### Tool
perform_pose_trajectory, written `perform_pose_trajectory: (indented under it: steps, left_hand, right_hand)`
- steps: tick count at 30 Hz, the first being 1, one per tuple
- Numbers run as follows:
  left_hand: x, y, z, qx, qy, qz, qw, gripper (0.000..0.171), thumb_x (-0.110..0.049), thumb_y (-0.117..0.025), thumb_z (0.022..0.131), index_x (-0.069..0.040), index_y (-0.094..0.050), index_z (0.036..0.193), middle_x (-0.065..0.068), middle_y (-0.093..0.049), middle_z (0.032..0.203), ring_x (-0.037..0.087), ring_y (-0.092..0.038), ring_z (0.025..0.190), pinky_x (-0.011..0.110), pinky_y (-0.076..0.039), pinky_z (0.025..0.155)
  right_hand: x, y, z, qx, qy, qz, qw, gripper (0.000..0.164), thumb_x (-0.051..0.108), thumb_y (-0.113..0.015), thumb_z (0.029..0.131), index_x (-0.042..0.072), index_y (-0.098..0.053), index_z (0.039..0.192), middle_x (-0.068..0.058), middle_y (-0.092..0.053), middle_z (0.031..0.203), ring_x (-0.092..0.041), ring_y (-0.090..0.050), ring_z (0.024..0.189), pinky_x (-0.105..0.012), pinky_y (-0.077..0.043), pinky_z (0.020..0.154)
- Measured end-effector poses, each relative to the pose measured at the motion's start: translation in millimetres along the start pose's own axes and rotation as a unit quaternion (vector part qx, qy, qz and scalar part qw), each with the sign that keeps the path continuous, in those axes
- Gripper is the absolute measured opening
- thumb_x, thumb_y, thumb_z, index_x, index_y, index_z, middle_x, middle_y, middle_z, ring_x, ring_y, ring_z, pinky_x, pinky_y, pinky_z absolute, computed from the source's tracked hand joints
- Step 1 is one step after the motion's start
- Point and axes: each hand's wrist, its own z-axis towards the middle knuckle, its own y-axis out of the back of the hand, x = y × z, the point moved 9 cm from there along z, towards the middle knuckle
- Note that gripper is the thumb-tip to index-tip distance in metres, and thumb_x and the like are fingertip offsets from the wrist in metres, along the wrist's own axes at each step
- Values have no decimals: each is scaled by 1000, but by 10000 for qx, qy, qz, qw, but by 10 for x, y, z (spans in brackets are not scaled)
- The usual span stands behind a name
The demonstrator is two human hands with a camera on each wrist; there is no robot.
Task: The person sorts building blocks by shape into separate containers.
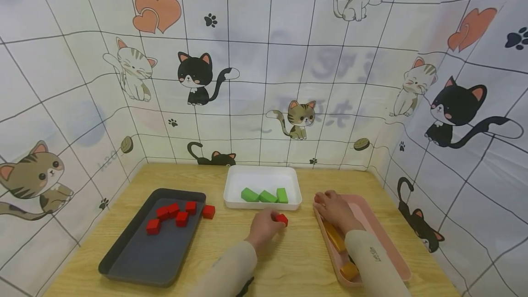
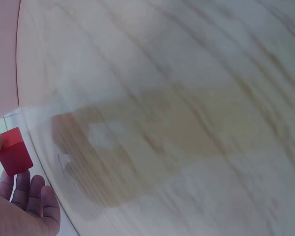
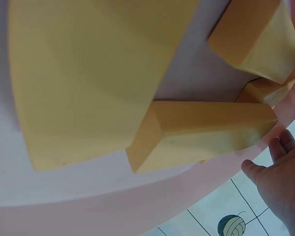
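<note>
My left hand point(image 1: 265, 229) is over the table in front of the white tray, pinching a red block point(image 1: 282, 220) between thumb and fingers. The same red block point(image 2: 15, 151) shows at the left edge of the left wrist view. My right hand point(image 1: 335, 210) is at the far left corner of the pink tray point(image 1: 398, 265); its fingers are partly hidden in the head view. Yellow-orange blocks point(image 1: 336, 238) lie along the tray's left side, below that hand. In the right wrist view, the right hand point(image 3: 280, 177) has its fingers near a long yellow block point(image 3: 206, 132), with nothing visible between them.
A dark grey tray point(image 1: 140, 260) on the left holds several red blocks point(image 1: 181, 218). Another red block point(image 1: 209, 211) sits by its right rim. The white tray point(image 1: 264, 175) at the back contains three green blocks point(image 1: 268, 196). Cat-patterned sheeting point(image 1: 247, 127) surrounds the wooden table point(image 1: 297, 260).
</note>
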Motion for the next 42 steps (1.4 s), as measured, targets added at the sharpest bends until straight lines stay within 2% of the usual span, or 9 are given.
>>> perform_pose_trajectory:
  steps: [8,17,21,29,42]
  left_hand:
    - [27,198,-6,-67,-78,-44,9999,20,-11,-76,85,-6,-65,100,3,-61,93,21,-55,84,38,-52,79]
    - [114,419,16,-106,59,-200,9997,22,-12,-75,86,-5,-67,105,4,-62,96,23,-56,87,39,-54,82]
    - [116,535,25,-144,8,-210,9997,26,-14,-75,87,-3,-66,109,5,-63,100,22,-57,89,39,-54,82]
    - [46,816,27,-287,-221,60,9993,25,-15,-75,87,-1,-67,105,8,-64,97,23,-58,86,38,-54,78]
    - [107,1318,-17,-615,49,-66,9981,29,-16,-74,88,-1,-66,112,8,-66,100,24,-59,90,38,-53,81]
  right_hand:
    - [7,3,-10,-33,36,-25,10000,50,39,-54,102,11,-50,143,-27,-41,141,-49,-46,123,-63,-36,104]
    - [-30,-16,4,46,-122,14,9999,50,40,-53,102,14,-49,144,-26,-39,143,-48,-43,126,-64,-35,105]
    - [-29,-16,-2,65,-128,31,9999,49,39,-53,102,14,-49,144,-26,-39,144,-48,-43,126,-64,-35,105]
    - [-32,-7,-12,80,-85,68,9999,49,39,-53,102,14,-49,144,-26,-39,143,-49,-43,125,-64,-35,104]
    - [-29,-13,2,12,-4,41,10000,50,38,-53,102,13,-49,145,-27,-39,143,-49,-44,125,-64,-36,104]
